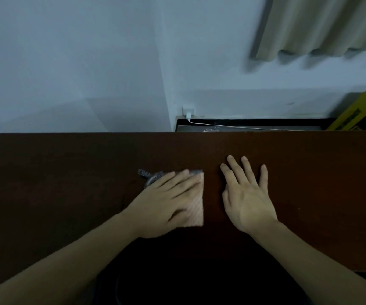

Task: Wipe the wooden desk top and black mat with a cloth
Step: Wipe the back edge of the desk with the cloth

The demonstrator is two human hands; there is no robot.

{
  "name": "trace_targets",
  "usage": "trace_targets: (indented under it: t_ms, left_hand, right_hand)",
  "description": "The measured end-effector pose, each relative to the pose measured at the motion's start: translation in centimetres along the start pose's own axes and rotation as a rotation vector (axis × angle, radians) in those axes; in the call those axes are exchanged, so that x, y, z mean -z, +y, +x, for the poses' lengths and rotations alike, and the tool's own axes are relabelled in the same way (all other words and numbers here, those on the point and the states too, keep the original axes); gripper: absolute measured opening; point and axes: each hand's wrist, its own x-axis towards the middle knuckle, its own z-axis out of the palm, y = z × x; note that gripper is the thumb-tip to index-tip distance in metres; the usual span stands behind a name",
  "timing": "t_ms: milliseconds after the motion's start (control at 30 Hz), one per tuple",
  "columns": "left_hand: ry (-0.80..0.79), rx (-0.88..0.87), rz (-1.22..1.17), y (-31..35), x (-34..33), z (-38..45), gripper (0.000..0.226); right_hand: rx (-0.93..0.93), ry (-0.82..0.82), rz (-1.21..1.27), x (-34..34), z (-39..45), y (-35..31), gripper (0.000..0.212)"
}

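Pinkish cloth (pixel 194 208) lies mid-desk under the flat, straight-fingered left hand (pixel 166 201); right hand (pixel 247 194) rests open just beside it on the wooden desk top (pixel 309 183). Soft, light and floppy by the look of it, so press with the whole palm or it could bunch up.

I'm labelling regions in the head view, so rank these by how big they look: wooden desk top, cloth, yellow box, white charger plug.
1. wooden desk top
2. yellow box, cut off by the frame edge
3. cloth, partly hidden under the left hand; close to the box, unsure
4. white charger plug

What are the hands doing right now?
Left hand: open, fingers flat, pressing the cloth on the wooden desk top.
Right hand: open, flat on the desk top, holding nothing.
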Motion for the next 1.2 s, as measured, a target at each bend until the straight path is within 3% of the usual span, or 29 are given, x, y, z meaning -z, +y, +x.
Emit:
trace_targets:
  t_ms: [133,333,467,700,867,1033,1100,1200]
  left_hand:
    - [-0.011,-0.005,0.008,-2.1,0.3,0.1,0.064]
    - [0.132,0.488,-0.043,-6.8,1.4,7.6,0.063]
    - [0.167,0.679,-0.12,-6.2,1.4,9.5,0.061]
    - [0.1,0.584,-0.117,3.0,0.0,2.2,0.065]
    - [-0.004,0.354,-0.182,8.7,-1.0,-4.2,0.063]
    - [-0.021,0.245,-0.124,7.1,-1.4,-5.1,0.063]
    - [0.018,0.321,-0.073,4.5,-1.2,-3.7,0.066]
    - [0.069,0.619,-0.062,0.7,-0.8,-1.3,0.065]
  right_hand:
    - [-0.004,0.014,-0.005,-0.2,-0.1,-0.1,0.077]
    - [0.016,0.05,0.006,-0.2,-0.1,0.3,0.078]
    - [0.019,0.048,0.016,-0.3,0.1,0.4,0.06]
    - [0.022,0.031,0.027,0.1,-0.2,0.3,0.059]
    - [0.025,0.013,0.014,0.4,-0.3,0.2,0.06]
    - [0.022,0.026,-0.001,0.2,-0.3,0.3,0.059]
    - [0.027,0.027,0.007,0.2,-0.2,0.3,0.058]
    - [0.034,0.031,0.007,0.3,-0.3,0.4,0.058]
